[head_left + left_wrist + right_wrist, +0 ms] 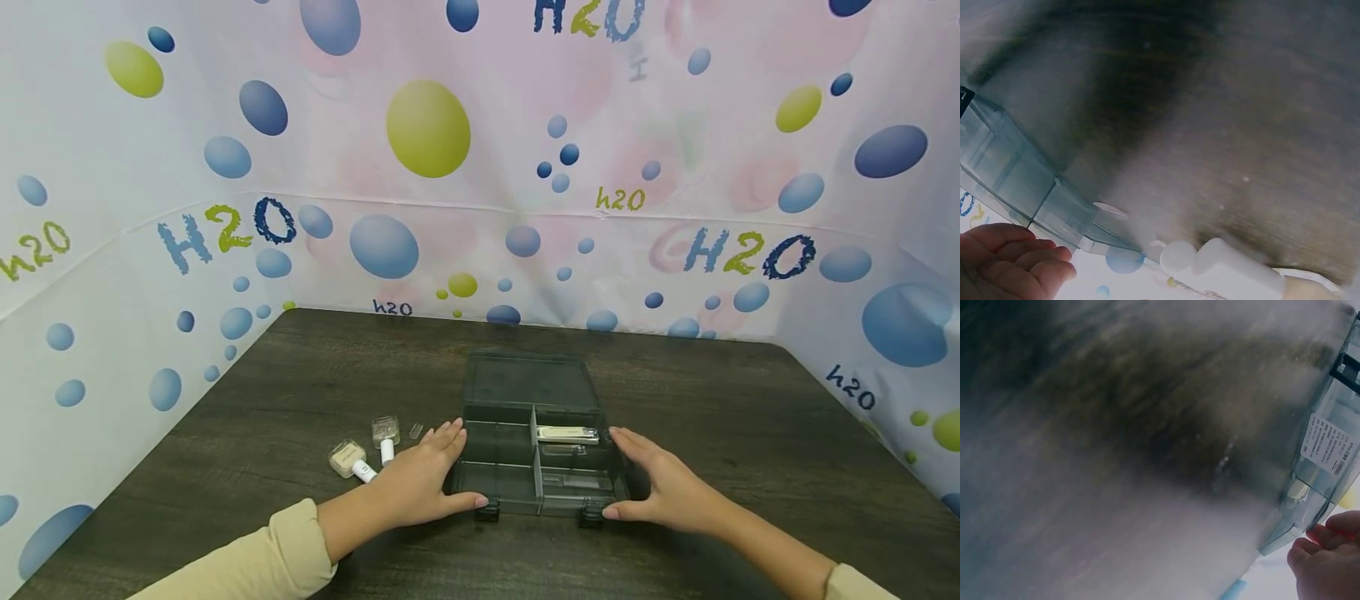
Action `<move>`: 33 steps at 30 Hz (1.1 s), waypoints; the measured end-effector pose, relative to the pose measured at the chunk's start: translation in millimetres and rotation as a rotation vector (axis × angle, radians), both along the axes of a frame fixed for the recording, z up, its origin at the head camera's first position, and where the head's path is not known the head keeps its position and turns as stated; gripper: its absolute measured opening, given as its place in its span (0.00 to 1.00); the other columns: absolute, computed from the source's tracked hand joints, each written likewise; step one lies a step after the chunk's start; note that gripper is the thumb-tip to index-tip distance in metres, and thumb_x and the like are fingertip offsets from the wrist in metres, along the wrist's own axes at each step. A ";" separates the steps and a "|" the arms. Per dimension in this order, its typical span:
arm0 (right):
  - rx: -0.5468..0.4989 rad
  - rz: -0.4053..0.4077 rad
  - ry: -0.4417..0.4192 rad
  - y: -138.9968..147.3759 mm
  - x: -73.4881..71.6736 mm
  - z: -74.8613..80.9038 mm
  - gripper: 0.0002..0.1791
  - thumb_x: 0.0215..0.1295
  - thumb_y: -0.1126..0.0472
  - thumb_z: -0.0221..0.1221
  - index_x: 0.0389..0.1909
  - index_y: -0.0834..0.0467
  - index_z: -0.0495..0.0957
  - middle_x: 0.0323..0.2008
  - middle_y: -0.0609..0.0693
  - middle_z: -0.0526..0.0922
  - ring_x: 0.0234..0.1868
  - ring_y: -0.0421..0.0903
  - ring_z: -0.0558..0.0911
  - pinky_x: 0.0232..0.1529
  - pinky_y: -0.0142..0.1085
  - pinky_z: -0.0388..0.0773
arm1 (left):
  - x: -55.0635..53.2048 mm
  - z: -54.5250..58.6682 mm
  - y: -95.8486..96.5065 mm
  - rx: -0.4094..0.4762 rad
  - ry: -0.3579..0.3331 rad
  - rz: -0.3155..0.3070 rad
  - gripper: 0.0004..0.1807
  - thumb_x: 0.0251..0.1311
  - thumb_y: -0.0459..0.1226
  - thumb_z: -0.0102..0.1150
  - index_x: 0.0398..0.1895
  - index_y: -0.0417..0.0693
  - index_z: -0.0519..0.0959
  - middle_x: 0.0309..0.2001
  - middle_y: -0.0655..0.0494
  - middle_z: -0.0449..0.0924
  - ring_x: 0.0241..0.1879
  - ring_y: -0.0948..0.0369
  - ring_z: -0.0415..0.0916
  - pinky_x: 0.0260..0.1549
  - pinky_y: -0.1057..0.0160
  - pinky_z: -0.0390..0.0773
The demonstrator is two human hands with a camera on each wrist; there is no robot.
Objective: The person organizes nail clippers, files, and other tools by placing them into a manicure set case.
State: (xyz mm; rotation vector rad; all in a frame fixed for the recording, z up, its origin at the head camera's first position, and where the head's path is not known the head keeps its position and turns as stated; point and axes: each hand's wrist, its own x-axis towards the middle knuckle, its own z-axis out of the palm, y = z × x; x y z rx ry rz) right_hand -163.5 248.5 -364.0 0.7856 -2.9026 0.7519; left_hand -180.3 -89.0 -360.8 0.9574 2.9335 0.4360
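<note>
A dark see-through plastic organizer box (498,482) lies on the table, its lid (528,381) folded back behind it. In its back right compartment lies a nail clipper (567,434); small clear pieces (576,481) sit in the compartments in front of it. My left hand (423,483) rests along the box's left side, fingers extended, thumb by the front left latch (487,510). Along the right side, my right hand (663,483) touches the wall with its fingertips, its thumb beside the front right latch (591,513). The right wrist view shows a printed label (1327,444) on the box.
Two small square bottles, one beige (347,458) and one clearer (386,430), lie with white caps left of the box, close to my left forearm. A tiny clear piece (416,431) lies beside them. A patterned curtain (480,208) borders the dark wooden table (720,400).
</note>
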 end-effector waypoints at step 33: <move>0.015 0.010 -0.044 -0.7 0.0 0.9 0.55 0.48 0.41 0.67 0.64 0.76 0.56 0.64 0.73 0.59 0.61 0.73 0.63 0.53 0.62 0.68 | -9.6 8.2 -67.7 0.119 0.143 -0.040 0.38 0.53 0.58 0.59 0.58 0.39 0.72 0.59 0.43 0.73 0.57 0.49 0.73 0.51 0.49 0.75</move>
